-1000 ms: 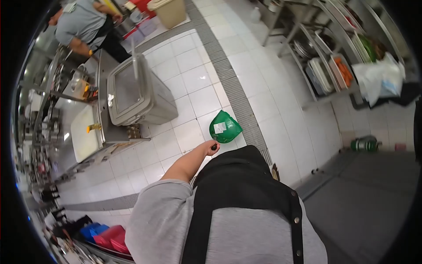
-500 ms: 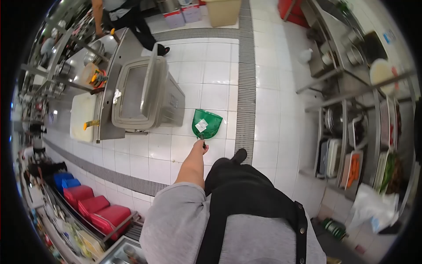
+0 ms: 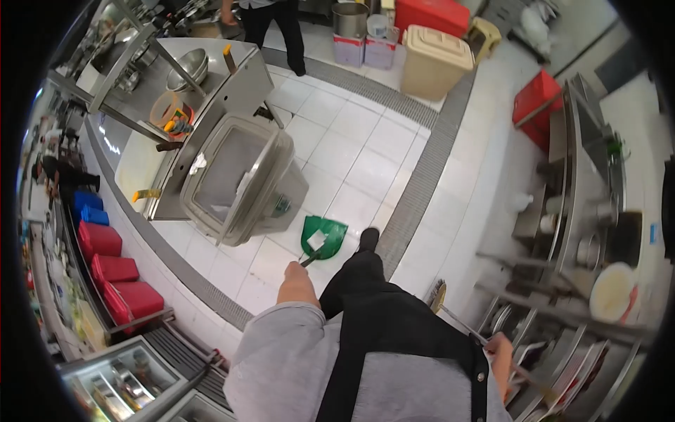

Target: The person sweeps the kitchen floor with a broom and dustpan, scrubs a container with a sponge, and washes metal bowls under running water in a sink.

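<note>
My left hand (image 3: 297, 271) is closed round the dark handle of a green dustpan (image 3: 325, 238). A white piece lies in the dustpan, which is low over the tiled floor beside my shoe. On the right, my right hand (image 3: 498, 346) grips the long thin stick of a broom (image 3: 439, 297), whose bristled head is near the floor behind my foot. Left of the dustpan stands a large grey bin (image 3: 281, 190) with its lid tilted up.
A steel table (image 3: 242, 84) with bowls and yellow-handled tools borders the bin. Another person (image 3: 281, 28) stands beyond it. Steel shelves (image 3: 562, 309) are at right. Red bins (image 3: 133, 288) stand at left, a beige bin (image 3: 436, 67) at the back.
The view has turned and moved nearer the grey bin. The dustpan in my left hand is now close to the bin's base. My right hand and the broom stick have come into view.
</note>
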Demonstrator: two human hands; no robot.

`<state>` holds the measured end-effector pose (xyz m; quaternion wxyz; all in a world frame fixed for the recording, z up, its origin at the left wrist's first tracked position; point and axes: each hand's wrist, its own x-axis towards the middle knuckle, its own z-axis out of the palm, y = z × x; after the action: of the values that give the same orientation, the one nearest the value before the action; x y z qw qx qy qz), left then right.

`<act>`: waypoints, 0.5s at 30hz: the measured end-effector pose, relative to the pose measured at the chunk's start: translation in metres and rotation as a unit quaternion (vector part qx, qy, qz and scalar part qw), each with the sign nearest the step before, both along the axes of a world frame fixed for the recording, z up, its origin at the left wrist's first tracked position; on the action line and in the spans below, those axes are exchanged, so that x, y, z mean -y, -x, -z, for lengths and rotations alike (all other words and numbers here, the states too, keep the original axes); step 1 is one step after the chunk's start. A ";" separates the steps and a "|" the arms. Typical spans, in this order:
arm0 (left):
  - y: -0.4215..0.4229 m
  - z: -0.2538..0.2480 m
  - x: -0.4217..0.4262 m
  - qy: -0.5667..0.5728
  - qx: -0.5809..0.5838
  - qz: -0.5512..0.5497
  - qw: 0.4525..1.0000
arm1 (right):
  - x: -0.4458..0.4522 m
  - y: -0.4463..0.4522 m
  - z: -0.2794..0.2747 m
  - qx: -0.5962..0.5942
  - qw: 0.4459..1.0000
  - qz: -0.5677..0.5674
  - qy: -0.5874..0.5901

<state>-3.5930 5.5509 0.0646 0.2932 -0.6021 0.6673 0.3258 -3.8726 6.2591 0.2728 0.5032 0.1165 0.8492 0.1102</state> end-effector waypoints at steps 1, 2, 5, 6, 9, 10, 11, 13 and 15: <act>0.023 -0.048 0.000 -0.018 -0.003 -0.055 0.998 | 0.052 0.021 -0.032 -0.018 0.999 0.043 -0.006; 0.046 -0.054 0.010 -0.014 0.008 -0.071 0.997 | 0.095 0.048 -0.055 -0.034 0.995 0.089 -0.008; 0.126 -0.030 0.043 -0.005 0.029 -0.067 0.997 | 0.038 0.114 0.011 -0.111 0.957 0.210 0.166; 0.162 -0.013 0.057 -0.004 0.034 -0.062 0.998 | 0.039 0.129 0.020 -0.133 0.925 0.280 0.218; 0.291 0.040 0.114 -0.036 0.029 -0.087 0.995 | 0.044 0.161 0.060 -0.284 0.761 0.478 0.335; 0.342 0.045 0.128 -0.087 -0.004 -0.161 0.983 | 0.041 0.172 0.083 -0.337 0.696 0.510 0.378; 0.392 0.039 0.134 -0.146 -0.059 -0.267 0.951 | 0.038 0.182 0.105 -0.383 0.629 0.531 0.420; 0.474 -0.003 0.125 -0.110 -0.343 -0.471 0.805 | 0.060 0.258 0.118 -0.374 0.645 0.514 0.424; 0.531 -0.010 0.122 -0.221 -0.424 -0.350 0.806 | 0.107 0.343 0.117 -0.324 0.713 0.473 0.403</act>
<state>-4.1238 5.4294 0.0743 -0.0278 -0.5158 0.3794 0.7677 -4.2153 6.1518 0.1554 0.1825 0.3181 0.7580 -0.5393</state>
